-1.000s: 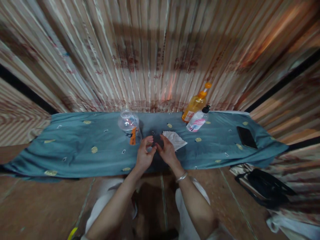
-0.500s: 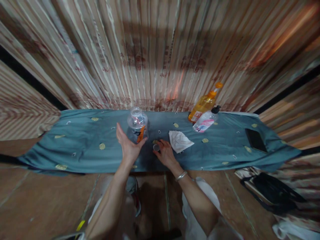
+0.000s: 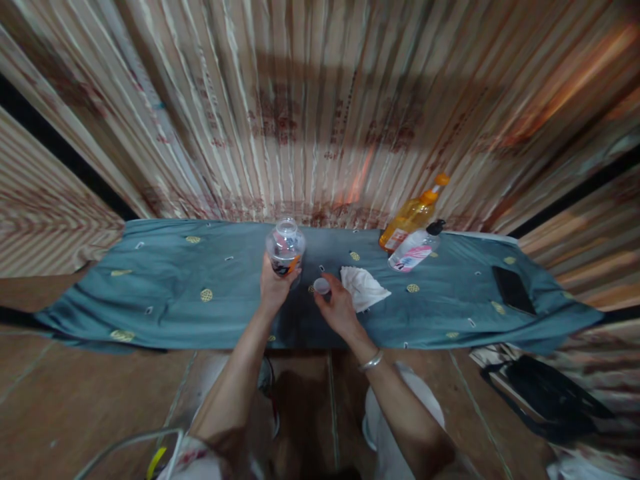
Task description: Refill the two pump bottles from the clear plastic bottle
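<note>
A clear plastic bottle (image 3: 286, 245) with an orange and dark label and an uncapped neck stands upright at the middle of the cloth. My left hand (image 3: 276, 283) is wrapped round its lower part, so much of the label is hidden. Between the thumb and fingers of my right hand (image 3: 339, 305) is a small whitish bottle cap (image 3: 321, 286), its open side facing up. Just right of that hand lies a crumpled white cloth (image 3: 364, 289).
An amber pump bottle (image 3: 410, 220) and a clear pump bottle with a pink label (image 3: 414, 252) stand at the back right. A black phone-like slab (image 3: 513, 290) lies farther right on the green tablecloth (image 3: 170, 287). A dark bag (image 3: 547, 397) rests on the floor.
My left hand was open beside the bottle and is now closed round it. My right hand has lifted the cap slightly and shows it more plainly.
</note>
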Available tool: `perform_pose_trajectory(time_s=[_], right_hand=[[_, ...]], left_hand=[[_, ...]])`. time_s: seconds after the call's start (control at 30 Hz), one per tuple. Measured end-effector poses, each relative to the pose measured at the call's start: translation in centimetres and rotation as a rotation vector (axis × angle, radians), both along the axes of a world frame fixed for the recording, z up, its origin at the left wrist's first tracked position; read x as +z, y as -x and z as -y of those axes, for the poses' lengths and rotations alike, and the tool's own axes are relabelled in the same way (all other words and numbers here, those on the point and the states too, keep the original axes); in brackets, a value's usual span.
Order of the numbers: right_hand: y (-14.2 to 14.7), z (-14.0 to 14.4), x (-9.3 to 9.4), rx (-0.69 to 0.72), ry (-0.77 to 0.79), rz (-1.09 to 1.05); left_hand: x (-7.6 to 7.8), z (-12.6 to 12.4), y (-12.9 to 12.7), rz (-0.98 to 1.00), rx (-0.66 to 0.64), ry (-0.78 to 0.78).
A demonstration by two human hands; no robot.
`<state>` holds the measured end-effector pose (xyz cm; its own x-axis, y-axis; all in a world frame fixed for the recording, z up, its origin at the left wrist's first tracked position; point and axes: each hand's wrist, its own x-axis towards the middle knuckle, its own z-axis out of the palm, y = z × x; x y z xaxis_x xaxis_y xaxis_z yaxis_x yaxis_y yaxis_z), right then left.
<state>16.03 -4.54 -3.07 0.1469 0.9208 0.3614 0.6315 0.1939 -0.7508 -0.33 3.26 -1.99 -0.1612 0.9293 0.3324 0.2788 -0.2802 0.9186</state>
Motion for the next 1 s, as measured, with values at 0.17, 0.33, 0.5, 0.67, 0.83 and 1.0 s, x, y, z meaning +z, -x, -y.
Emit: perform_pose_trajectory(time_s=[0.17,0.33,0.5,0.67,0.83,1.0], right_hand=[[-2.2,-1.9,6.1,-0.011,-0.129,-0.045],[-4.0,-3.0,9.3,0.002,-0.231,0.028],[-5.2,-2.4,8.3,0.007,-0.171,0.058],[-6.2,-1.6,7.8,0.065,-0.126,0.097],[-7.4,-0.4,8.8,0.079,-0.072,0.075],[-8.6,0.4,9.3,0.113,-0.03,-0.011]], left_hand=[[0.6,0.5,-0.3,-0.04,-0.026,-0.026],[0.6,1.0,-0.2,-0.199,-0.015,-0.103],[0.1,1.2,-0.3,-0.435,-0.001,-0.208],[-0.1,1.9,-0.8,-0.541,0.006,-0.203],[0.2,2.5,-1.5,-0.569,-0.016,-0.194],[0.3,2.8,-2.2,-0.607,-0.042,-0.192]])
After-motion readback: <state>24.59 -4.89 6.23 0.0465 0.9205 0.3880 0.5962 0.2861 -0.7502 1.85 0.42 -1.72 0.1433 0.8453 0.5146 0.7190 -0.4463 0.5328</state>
